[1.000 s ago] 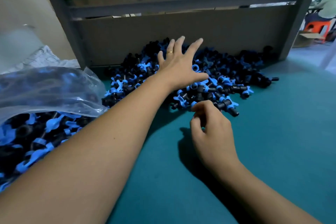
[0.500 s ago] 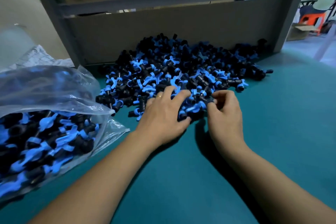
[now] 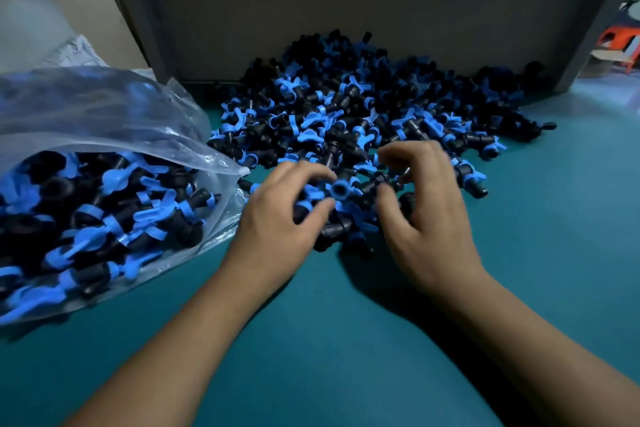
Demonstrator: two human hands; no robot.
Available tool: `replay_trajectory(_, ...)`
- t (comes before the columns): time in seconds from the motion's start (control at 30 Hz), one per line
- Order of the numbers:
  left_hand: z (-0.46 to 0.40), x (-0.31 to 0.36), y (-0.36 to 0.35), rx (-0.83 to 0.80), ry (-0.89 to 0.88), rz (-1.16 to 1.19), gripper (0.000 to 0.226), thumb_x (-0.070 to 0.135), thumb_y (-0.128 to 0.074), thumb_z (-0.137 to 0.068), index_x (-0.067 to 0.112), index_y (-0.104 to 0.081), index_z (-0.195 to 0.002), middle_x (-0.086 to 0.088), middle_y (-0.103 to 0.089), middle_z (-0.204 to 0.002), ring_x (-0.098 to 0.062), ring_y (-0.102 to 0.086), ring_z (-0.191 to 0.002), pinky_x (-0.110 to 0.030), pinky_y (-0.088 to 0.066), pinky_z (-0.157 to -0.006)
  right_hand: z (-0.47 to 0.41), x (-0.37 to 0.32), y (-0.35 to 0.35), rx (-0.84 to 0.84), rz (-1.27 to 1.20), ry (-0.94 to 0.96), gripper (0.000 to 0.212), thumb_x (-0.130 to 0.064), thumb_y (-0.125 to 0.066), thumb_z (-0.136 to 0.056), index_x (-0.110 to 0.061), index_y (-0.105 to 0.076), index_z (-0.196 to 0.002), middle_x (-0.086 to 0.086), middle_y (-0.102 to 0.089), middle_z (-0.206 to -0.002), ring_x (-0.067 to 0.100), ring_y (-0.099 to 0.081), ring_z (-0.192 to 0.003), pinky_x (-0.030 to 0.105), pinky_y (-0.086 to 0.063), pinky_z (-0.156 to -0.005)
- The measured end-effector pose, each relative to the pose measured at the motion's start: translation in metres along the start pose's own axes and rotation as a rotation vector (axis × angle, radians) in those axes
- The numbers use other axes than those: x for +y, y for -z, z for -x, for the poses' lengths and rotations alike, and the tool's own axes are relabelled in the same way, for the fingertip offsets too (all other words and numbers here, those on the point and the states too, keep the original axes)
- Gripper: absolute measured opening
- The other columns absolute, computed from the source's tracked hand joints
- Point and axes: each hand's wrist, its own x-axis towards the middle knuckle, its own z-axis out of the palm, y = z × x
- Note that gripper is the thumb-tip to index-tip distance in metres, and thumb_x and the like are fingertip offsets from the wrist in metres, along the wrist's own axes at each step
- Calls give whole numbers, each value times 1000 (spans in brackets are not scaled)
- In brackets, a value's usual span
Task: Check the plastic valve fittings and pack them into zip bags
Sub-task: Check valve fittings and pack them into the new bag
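Both hands nearer, fingers now curled round fittings.

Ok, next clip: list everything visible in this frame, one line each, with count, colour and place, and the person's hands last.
loose valve fittings: one big heap, too many to count, black with blue handles, on the table against the back board
zip bag: one, clear plastic, full of the same fittings, lying open at the left
table: one, teal top, across the foreground
back board: one, grey, in a grey frame behind the heap
stool: one, orange, far right background, partly cut off
left hand: one, fingers curled over fittings at the heap's near edge
right hand: one, fingers curled over fittings beside the left hand
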Motion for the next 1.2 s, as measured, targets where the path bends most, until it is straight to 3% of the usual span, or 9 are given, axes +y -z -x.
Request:
replay_trajectory(0.1, -2, -7, 6, 127, 174, 261, 28, 23, -79, -92, 37, -69, -115, 13, -71, -108, -5, -68, -105, -24, -56, -90, 3, 1, -2, -145, -48, -81, 36, -16, -63, -102, -14, -54, -138, -3, -54, -130, 13, -49, -127, 26, -38, -112)
replay_trajectory(0.2, -7, -7, 11, 195, 261, 511, 28, 25, -73, -97, 31, -65, -124, -1, -74, -104, -19, -74, -95, -49, -60, -89, 0, 7, 6, -169, -32, -27, 43, -23, -66, -103, -17, -51, -143, -5, -52, -136, 13, -46, -132, 25, -35, -114)
replay_trajectory(0.3, -9, 1, 10, 147, 226, 683, 26, 22, -63, -105, 19, -61, -130, -8, -76, -100, -16, -74, -90, -34, -59, -74, 1, 5, 7, -263, -57, 100, 47, -33, -67, -103, -23, -50, -146, -10, -55, -136, 10, -50, -132, 21, -36, -112)
replay_trajectory(0.43, -1, 10, 2, -36, 245, 788, 21, 24, -55, -110, 27, -63, -129, 1, -68, -95, -6, -59, -65, -18, -46, -49, 3, 2, 0, -369, -179, 104, 35, -31, -64, -105, -30, -56, -139, -23, -63, -130, 5, -63, -122, 18, -46, -101)
replay_trajectory(0.63, -5, 6, -2, -21, 306, 952, 38, 13, -70, -96, 19, -61, -132, 1, -66, -101, -15, -48, -61, -24, -43, -51, 4, 13, -3, -217, -363, -106, 17, -33, -67, -104, -30, -62, -119, -9, -72, -105, 15, -71, -97, 42, -57, -89)
replay_trajectory(0.77, -9, -2, 4, 42, 289, 946, 30, 4, -73, -87, 13, -71, -115, -2, -71, -103, -19, -65, -77, -27, -56, -69, 1, 16, -3, -130, -490, -228, 14, -35, -67, -101, -31, -65, -115, -1, -73, -102, 28, -72, -98, 55, -57, -90)
replay_trajectory(0.97, -7, -4, 1, 58, 303, 939, 23, -4, -72, -93, 9, -72, -112, -4, -72, -102, -23, -71, -82, -31, -59, -77, 1, 19, -4, -106, -451, -227, 10, -28, -70, -104, -30, -65, -113, -5, -71, -98, 15, -68, -88, 26, -54, -77)
replay_trajectory(1.07, -8, -2, 4, 74, 336, 911, 29, -8, -71, -93, 9, -70, -116, -6, -73, -103, -20, -68, -76, -28, -58, -68, 0, 17, -3, -112, -478, -215, 14, -22, -72, -103, -28, -65, -114, -7, -69, -97, 13, -65, -85, 20, -51, -74)
replay_trajectory(1.2, -6, -2, 6, 57, 380, 772, 30, 0, -75, -93, 18, -71, -116, -10, -74, -112, -25, -42, -64, -23, -36, -48, -1, 17, -1, -127, -574, -209, 17, -11, -71, -101, -20, -63, -113, -10, -66, -96, 12, -64, -88, 22, -53, -79)
